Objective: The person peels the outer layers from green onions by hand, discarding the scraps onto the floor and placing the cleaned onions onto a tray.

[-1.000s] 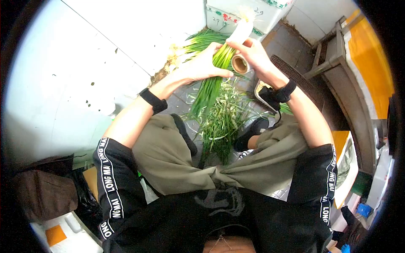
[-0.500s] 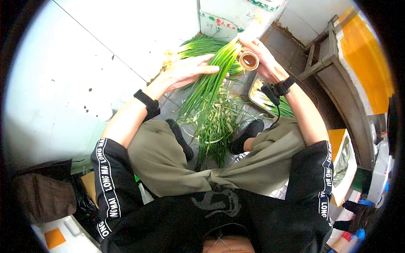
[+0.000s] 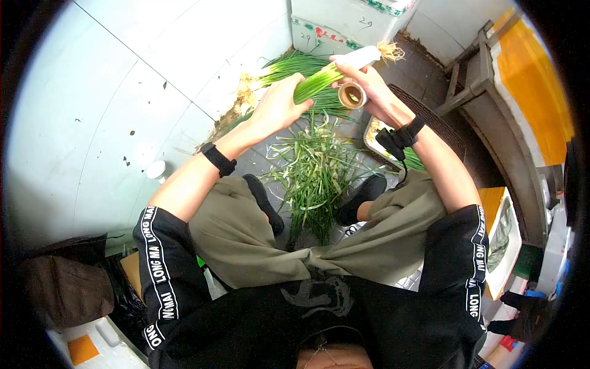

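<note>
Holding green-and-white rooted scallion bundle [image 3: 324, 80] tilted in midair, out past loose heap of thin green leaves [image 3: 316, 178] on grey tiled floor [image 3: 246, 161]. Clasping its leafy end in left hand [image 3: 279, 103]; gripping its pale stems plus white roll with brown cardboard core [image 3: 351, 87] in right hand [image 3: 373, 89]. Probably wrapping; for next move, need to steady leafy end and pass roll snugly around stems.

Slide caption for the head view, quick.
Left hand and right hand hold scallions, the right also a roll, above loose greens.
</note>
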{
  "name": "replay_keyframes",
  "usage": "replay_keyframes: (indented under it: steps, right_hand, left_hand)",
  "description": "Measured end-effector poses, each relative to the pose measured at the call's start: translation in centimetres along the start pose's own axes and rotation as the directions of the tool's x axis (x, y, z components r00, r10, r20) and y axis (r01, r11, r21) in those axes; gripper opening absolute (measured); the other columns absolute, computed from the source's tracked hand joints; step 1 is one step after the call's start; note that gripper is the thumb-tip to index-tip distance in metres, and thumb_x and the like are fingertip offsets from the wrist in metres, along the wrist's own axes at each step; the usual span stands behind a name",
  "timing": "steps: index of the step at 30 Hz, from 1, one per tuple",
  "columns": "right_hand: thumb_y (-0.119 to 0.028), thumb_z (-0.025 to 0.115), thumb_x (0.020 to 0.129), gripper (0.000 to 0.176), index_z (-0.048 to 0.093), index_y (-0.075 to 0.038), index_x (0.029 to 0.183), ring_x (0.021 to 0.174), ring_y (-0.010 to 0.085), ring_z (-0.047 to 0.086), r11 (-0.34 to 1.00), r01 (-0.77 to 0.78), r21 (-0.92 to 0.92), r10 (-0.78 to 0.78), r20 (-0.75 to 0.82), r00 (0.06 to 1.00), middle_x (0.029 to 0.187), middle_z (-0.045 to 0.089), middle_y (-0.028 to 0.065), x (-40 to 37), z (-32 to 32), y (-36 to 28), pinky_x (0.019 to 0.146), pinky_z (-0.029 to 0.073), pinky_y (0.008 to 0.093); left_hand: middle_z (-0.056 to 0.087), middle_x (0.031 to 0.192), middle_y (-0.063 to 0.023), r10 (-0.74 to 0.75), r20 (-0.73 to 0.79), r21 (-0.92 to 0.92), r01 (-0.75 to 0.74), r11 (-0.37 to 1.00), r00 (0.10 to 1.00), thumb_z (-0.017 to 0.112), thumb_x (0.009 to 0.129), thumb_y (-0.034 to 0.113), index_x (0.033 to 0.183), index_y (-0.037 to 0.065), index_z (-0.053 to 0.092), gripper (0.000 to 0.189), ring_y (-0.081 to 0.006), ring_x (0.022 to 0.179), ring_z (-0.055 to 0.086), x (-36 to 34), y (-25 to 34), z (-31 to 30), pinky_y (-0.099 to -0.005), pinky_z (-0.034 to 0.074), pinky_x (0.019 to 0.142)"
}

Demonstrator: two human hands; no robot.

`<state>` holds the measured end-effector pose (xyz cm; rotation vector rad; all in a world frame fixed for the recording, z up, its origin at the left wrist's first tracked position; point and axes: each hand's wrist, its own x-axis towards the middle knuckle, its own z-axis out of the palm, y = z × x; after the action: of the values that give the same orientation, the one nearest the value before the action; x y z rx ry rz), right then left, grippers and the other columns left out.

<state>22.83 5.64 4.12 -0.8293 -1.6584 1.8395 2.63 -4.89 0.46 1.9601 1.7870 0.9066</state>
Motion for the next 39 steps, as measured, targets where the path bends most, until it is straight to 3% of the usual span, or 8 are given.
replay_keyframes:
  steps: [4,10,12,17,21,30,33,39]
  right_hand:
    - [-0.027,0.065,0.095,0.035,0.059,-0.004,0.121,0.094,0.0109,0.066,0.995,-0.030,0.100,0.025,0.060,0.998,0.113,0.067,0.0054,0.6,-1.1,-0.2,0.080,0.054,0.0246]
    - [-0.028,0.064,0.096,0.036,0.058,-0.003,0.122,0.092,0.0107,0.066,0.997,-0.012,0.074,0.006,0.083,0.997,0.109,0.067,0.0044,0.6,-1.1,-0.3,0.076,0.054,0.0246]
    - [-0.029,0.064,0.096,0.037,0.058,-0.003,0.122,0.091,0.0106,0.066,0.998,-0.027,0.051,0.022,0.084,0.996,0.107,0.067,0.0040,0.6,-1.1,-0.3,0.074,0.054,0.0244]
    - [-0.057,0.040,0.101,0.066,0.043,0.001,0.134,0.088,0.0183,0.068,0.993,0.046,-0.113,-0.052,-0.050,0.997,0.120,0.058,0.0130,0.1,1.0,-0.1,0.065,0.055,0.0260]
    - [-0.060,0.020,0.103,0.074,0.034,-0.001,0.144,0.084,0.0170,0.068,0.931,0.095,-0.352,-0.084,0.046,0.995,0.113,0.054,0.0104,-0.4,2.5,1.8,0.076,0.054,0.0313]
    - [-0.050,0.021,0.107,0.059,0.028,-0.004,0.142,0.111,0.0194,0.054,0.920,0.266,-0.288,-0.240,0.122,0.963,0.127,0.049,0.0136,0.5,4.3,3.9,0.102,0.041,0.0349]
    - [-0.053,0.023,0.105,0.065,0.032,0.005,0.133,0.104,0.0263,0.056,0.927,0.216,-0.307,-0.195,0.100,0.976,0.114,0.055,0.0221,0.8,4.2,4.2,0.095,0.045,0.0385]
    - [-0.053,0.027,0.105,0.062,0.033,0.006,0.125,0.091,0.0217,0.065,0.900,0.258,-0.352,-0.256,0.054,0.965,0.102,0.061,0.0203,0.1,5.1,3.1,0.083,0.052,0.0344]
  left_hand:
    - [0.068,0.094,-0.0188,0.130,-0.064,-0.042,-0.132,0.990,0.989,0.076,0.081,0.033,0.108,-0.001,0.060,0.047,-0.0324,0.092,0.067,-0.1,0.0,-0.3,-0.0403,0.051,0.081]
    - [0.067,0.091,-0.0108,-0.056,0.309,-0.173,0.114,0.978,0.949,0.079,0.080,0.028,0.104,-0.001,0.062,0.042,-0.0172,0.085,0.065,0.4,0.5,-2.1,-0.0330,0.051,0.077]
    - [0.066,0.085,-0.0064,-0.032,0.384,-0.502,0.237,0.832,0.923,0.074,0.085,0.023,0.105,0.000,0.062,0.033,-0.0106,0.071,0.062,0.3,-0.4,-1.3,-0.0289,0.052,0.065]
    - [0.065,0.087,-0.0021,-0.088,0.245,-0.547,0.213,0.809,0.966,0.070,0.089,0.022,0.105,0.003,0.062,0.027,-0.0070,0.064,0.056,0.3,-0.3,-1.4,-0.0239,0.048,0.057]
    - [0.063,0.086,-0.0013,-0.106,0.196,-0.586,0.203,0.784,0.975,0.069,0.090,0.027,0.107,0.004,0.062,0.030,-0.0060,0.061,0.054,0.5,-0.5,-1.5,-0.0230,0.047,0.053]
    - [0.058,0.071,0.0015,-0.121,0.366,-0.718,0.363,0.594,0.923,0.072,0.089,0.025,0.107,0.001,0.066,0.030,-0.0051,0.056,0.051,0.2,0.7,-0.8,-0.0229,0.045,0.050]
    - [0.057,0.067,0.0018,-0.134,0.366,-0.702,0.368,0.610,0.921,0.072,0.089,0.024,0.101,0.001,0.066,0.027,-0.0054,0.054,0.051,0.2,0.7,-0.7,-0.0233,0.044,0.049]
    - [0.057,0.066,0.0010,-0.209,0.332,-0.674,0.387,0.630,0.920,0.068,0.089,0.019,0.088,0.004,0.063,0.016,-0.0062,0.055,0.052,0.0,1.5,-0.1,-0.0235,0.044,0.049]
